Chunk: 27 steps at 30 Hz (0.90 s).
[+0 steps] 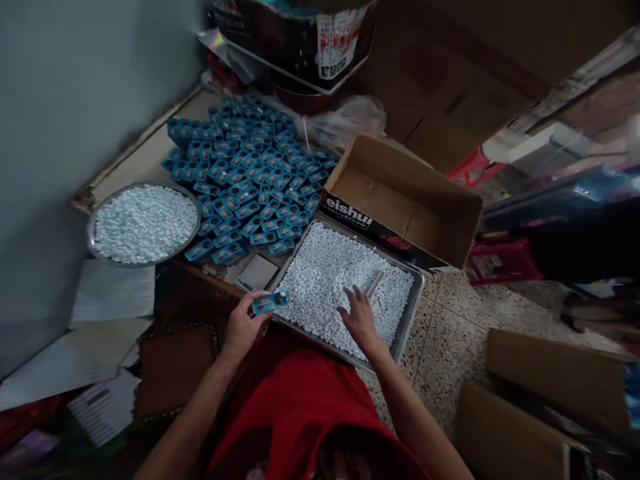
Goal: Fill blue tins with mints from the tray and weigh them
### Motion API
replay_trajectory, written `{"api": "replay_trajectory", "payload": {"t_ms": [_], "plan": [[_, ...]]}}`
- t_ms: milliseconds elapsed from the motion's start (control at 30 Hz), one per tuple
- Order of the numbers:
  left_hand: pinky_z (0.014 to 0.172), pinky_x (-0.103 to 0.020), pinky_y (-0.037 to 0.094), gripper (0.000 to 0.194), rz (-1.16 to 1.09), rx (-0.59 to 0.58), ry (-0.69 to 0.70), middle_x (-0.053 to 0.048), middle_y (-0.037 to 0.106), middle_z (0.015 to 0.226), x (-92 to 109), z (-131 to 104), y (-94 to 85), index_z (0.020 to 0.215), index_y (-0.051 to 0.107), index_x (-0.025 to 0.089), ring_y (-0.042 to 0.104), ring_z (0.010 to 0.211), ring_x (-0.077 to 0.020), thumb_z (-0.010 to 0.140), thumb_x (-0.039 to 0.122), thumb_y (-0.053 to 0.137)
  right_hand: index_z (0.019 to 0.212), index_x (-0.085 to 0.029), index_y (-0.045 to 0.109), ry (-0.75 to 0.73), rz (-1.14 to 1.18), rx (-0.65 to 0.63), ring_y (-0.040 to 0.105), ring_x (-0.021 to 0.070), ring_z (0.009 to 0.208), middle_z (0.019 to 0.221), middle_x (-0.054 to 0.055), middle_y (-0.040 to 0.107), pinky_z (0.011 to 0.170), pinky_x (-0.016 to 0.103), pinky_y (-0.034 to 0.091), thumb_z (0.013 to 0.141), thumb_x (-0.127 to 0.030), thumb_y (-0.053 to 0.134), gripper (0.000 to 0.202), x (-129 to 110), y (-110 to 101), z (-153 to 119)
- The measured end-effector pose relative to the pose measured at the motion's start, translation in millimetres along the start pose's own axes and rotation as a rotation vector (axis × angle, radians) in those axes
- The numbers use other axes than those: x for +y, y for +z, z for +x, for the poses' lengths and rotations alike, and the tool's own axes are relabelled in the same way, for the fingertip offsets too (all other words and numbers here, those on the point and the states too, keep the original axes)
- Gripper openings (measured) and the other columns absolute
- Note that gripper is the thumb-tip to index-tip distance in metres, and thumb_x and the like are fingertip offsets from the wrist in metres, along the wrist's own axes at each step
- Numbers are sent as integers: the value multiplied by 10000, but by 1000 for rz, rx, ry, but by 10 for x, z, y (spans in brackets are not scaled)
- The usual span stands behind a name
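Note:
My left hand (pixel 246 327) grips a small blue pack (pixel 270 303) by its left end, near the tray's lower left corner. A small white piece sits at the pack's right end. My right hand (pixel 359 316) hovers over or touches the small white pieces (pixel 325 267) that fill a metal tray (pixel 416 293); its fingers are spread. Just beyond those fingers a flat scoop-like strip (pixel 375 283) lies on the white pieces. Many blue packs (pixel 245 173) are piled in rows on the table, left of and behind the tray.
A round metal bowl (pixel 91 233) heaped with white pieces stands at the left. A small scale (pixel 257 273) lies beside the tray. Behind the tray is an open cardboard box (pixel 415 207). A large black tub (pixel 295 47) stands at the back. At the right, a person sits near a pink stool (pixel 503 261).

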<state>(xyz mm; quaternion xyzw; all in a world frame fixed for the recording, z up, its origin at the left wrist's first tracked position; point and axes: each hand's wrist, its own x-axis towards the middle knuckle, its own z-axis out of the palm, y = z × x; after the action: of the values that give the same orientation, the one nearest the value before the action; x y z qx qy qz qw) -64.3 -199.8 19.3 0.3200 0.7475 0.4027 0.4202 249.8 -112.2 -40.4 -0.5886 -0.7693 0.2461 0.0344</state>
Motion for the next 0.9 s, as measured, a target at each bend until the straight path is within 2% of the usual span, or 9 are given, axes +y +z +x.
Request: {"api": "replay_trajectory", "payload": {"t_ms": [167, 267, 400, 533, 667, 733, 800, 867, 900], "plan": [[959, -374, 552, 416, 6, -8, -41, -52, 752, 1097, -59, -292, 65, 1148, 694, 218, 715, 980, -240, 766, 371, 758, 1451, -105, 536, -125, -38, 120, 440, 298, 1437, 1536, 203, 506, 1188, 484, 330, 1052, -311, 461, 455, -4, -217, 1047], [950, -385, 552, 390, 63, 55, -44, -48, 756, 1083, -157, -406, -28, 1126, 701, 240, 713, 994, -259, 769, 386, 759, 1466, -81, 523, -266, -134, 56, 375, 312, 1482, 1590, 200, 455, 1197, 491, 304, 1059, -284, 435, 463, 177, -425, 1696], [892, -367, 561, 326, 65, 98, -58, -37, 750, 1049, -318, -537, -124, 1073, 714, 257, 711, 964, -252, 756, 328, 745, 1523, -92, 481, -497, -234, -100, 268, 341, 1552, 1646, 186, 387, 1227, 539, 229, 1011, -316, 497, 560, 569, -355, 1998], [954, -376, 530, 317, 50, 155, -32, -55, 734, 1096, -433, -550, -169, 1045, 729, 252, 685, 1046, -256, 732, 213, 697, 1527, -110, 499, -469, -214, 92, 212, 356, 1577, 1659, 175, 363, 1233, 581, 200, 999, -440, 423, 627, 1012, 8, 1800], [990, -384, 509, 371, -44, 196, -29, -66, 718, 1123, -443, -601, -153, 1061, 727, 249, 664, 1095, -259, 706, 148, 691, 1317, -271, 700, -402, -125, 87, 397, 385, 1491, 1472, 120, 613, 1162, 645, 312, 971, -533, 344, 561, 1111, 142, 1194], [985, -385, 509, 371, -83, 174, -15, -66, 711, 1120, -423, -649, -89, 1056, 726, 250, 659, 1088, -258, 705, 131, 696, 1281, -318, 716, -346, -111, 135, 435, 417, 1455, 1426, 107, 648, 1134, 697, 322, 965, -561, 355, 538, 946, 114, 866], [979, -390, 508, 348, -73, 140, 30, -63, 707, 1106, -393, -674, 7, 1051, 729, 260, 651, 1082, -258, 731, 129, 697, 1337, -280, 680, -318, -48, 202, 482, 433, 1409, 1413, 147, 648, 1111, 693, 370, 950, -581, 424, 553, 616, 56, 601], [974, -399, 506, 323, -20, 123, 94, -60, 708, 1080, -348, -650, 119, 1037, 734, 271, 640, 1075, -262, 756, 119, 689, 1416, -225, 606, -413, 87, 157, 564, 397, 1328, 1402, 179, 642, 1079, 617, 458, 933, -537, 519, 581, 140, -10, 411], [976, -404, 505, 321, 6, 124, 129, -59, 710, 1073, -319, -616, 175, 1029, 736, 274, 636, 1072, -263, 761, 105, 681, 1473, -222, 543, -504, 142, 67, 555, 369, 1347, 1451, 170, 606, 1090, 579, 466, 925, -481, 572, 607, -132, -40, 342]]}}
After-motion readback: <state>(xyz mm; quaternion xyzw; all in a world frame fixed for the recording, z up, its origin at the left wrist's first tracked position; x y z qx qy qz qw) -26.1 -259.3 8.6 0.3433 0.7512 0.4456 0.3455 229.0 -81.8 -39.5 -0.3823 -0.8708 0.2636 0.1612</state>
